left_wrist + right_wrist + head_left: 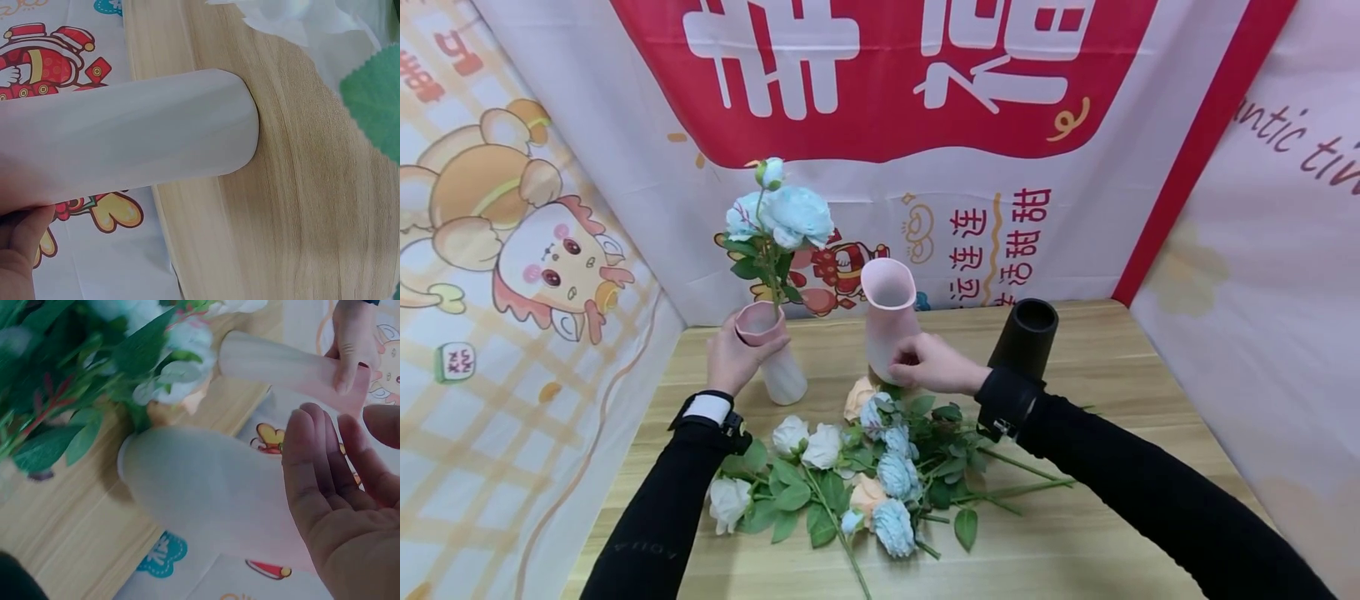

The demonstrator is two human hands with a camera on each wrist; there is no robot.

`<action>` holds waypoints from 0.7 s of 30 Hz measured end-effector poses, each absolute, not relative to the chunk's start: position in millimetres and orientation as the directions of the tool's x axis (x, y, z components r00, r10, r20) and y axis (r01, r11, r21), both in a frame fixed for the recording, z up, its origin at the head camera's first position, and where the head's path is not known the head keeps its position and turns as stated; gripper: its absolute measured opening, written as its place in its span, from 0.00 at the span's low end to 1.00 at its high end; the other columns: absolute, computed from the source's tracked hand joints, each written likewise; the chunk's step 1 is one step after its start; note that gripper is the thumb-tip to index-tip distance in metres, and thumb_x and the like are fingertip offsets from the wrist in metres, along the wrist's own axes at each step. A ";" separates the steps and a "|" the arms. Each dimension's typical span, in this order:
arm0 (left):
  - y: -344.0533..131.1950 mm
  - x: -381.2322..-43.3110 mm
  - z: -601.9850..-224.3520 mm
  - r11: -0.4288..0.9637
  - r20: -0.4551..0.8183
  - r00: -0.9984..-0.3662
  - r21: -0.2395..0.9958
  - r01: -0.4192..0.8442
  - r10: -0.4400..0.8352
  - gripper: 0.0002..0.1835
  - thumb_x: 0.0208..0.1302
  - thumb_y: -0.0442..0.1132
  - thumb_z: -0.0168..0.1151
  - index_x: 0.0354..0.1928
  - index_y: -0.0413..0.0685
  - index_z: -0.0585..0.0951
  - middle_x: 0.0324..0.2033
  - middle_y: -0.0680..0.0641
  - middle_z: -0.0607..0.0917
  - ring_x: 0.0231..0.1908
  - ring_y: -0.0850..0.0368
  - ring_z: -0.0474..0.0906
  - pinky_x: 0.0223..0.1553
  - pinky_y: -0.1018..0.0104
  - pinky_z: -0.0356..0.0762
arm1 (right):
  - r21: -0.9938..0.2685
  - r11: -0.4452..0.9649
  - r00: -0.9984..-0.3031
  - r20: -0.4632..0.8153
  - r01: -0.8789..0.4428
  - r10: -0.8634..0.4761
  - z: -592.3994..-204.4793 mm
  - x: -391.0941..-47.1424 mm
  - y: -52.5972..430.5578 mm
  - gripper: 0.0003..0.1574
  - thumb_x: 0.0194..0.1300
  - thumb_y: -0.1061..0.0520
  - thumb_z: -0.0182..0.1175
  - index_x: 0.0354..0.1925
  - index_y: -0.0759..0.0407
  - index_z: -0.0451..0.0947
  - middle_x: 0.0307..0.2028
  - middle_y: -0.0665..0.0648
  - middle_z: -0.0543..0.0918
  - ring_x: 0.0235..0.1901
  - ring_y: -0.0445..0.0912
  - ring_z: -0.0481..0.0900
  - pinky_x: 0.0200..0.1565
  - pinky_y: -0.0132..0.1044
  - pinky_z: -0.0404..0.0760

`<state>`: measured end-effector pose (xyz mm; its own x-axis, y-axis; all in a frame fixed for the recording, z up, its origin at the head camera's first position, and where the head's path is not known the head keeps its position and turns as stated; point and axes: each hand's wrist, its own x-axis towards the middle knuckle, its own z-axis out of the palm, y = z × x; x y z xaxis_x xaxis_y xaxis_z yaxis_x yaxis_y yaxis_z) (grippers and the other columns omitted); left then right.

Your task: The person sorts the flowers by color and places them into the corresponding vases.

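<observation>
My left hand [732,357] grips a slim pink-and-white vase [786,379] near its rim, thumb across the front. The vase is slightly tilted, and its smooth white lower part [169,128] fills the left wrist view. A stem of light blue artificial flowers [797,217] stands in it. Relaxed, slightly bent fingers on my right hand [942,365] hold nothing. That hand is in front of a wider pink-and-white vase [889,323]; in the right wrist view its fingers are beside this vase [206,487], and I cannot tell whether they touch it.
A dark vase [1028,337] stands right of the middle vase, partly behind the right wrist. Loose artificial flowers lie across the wooden table [1075,533]: white roses [822,446], blue blooms [895,527], and peach roses [859,398], with green stems pointing right. Printed cloth [820,179] hangs behind the table.
</observation>
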<state>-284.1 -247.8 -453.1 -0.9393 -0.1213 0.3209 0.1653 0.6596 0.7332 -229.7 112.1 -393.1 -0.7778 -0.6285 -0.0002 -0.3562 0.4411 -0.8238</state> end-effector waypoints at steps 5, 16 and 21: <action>-246.6 -285.6 -451.4 0.667 0.325 -0.938 0.725 0.169 -0.116 0.47 0.42 0.63 0.78 0.63 0.46 0.75 0.52 0.40 0.82 0.51 0.43 0.77 0.49 0.46 0.75 | -0.824 0.445 -0.755 -0.031 -0.352 -0.655 -396.6 -232.1 129.0 0.08 0.71 0.62 0.59 0.35 0.65 0.81 0.30 0.54 0.83 0.31 0.51 0.81 0.34 0.37 0.81; -238.6 -277.6 -455.6 0.568 0.275 -0.950 0.810 0.145 -0.150 0.46 0.47 0.55 0.80 0.66 0.46 0.71 0.56 0.42 0.78 0.54 0.46 0.75 0.52 0.49 0.75 | -0.915 0.353 -0.770 -0.082 -0.194 -0.633 -420.1 -219.5 163.8 0.09 0.73 0.62 0.55 0.40 0.67 0.80 0.34 0.57 0.82 0.39 0.64 0.79 0.42 0.57 0.80; -232.8 -280.9 -454.9 0.494 0.225 -0.953 0.864 0.100 -0.201 0.48 0.49 0.50 0.79 0.69 0.43 0.64 0.59 0.39 0.74 0.57 0.44 0.72 0.55 0.50 0.73 | -0.901 0.397 -0.808 -0.096 -0.178 -0.582 -427.3 -214.8 176.5 0.09 0.74 0.62 0.54 0.41 0.67 0.80 0.35 0.58 0.81 0.40 0.64 0.79 0.42 0.55 0.80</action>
